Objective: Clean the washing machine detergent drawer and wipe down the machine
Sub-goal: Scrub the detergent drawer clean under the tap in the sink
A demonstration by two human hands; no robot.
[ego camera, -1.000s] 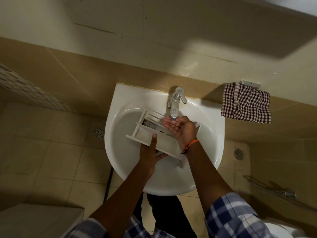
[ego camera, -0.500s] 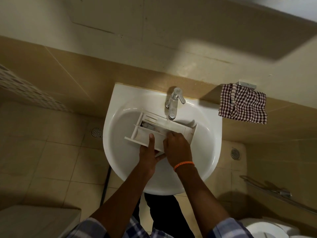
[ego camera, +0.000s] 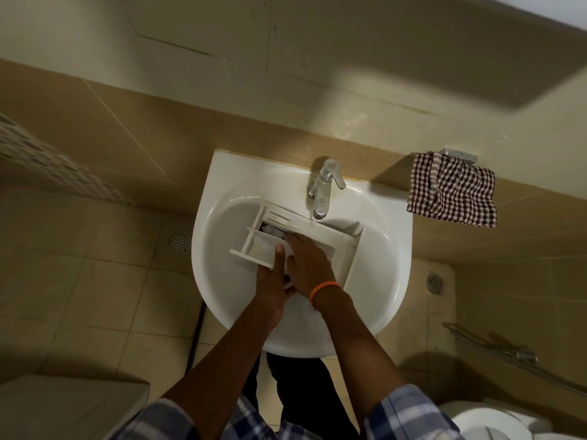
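White plastic detergent drawer (ego camera: 313, 238) lies tilted in the basin of a sink (ego camera: 222, 281), just under the tap (ego camera: 322, 190) at 12 o'clock. Left hand (ego camera: 273, 282) grips its near edge, thumb on top; right hand (ego camera: 306, 263) rests flat, fingers spread, across it. Checked cloth (ego camera: 452, 192) hangs at 2 o'clock.

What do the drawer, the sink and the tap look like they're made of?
Detergent drawer: probably moulded plastic, matte off-white, with thin walls and dividers. Sink: likely glazed ceramic, glossy white with soft highlights. Tap: metal, seemingly chromed, with mirror-like reflections.
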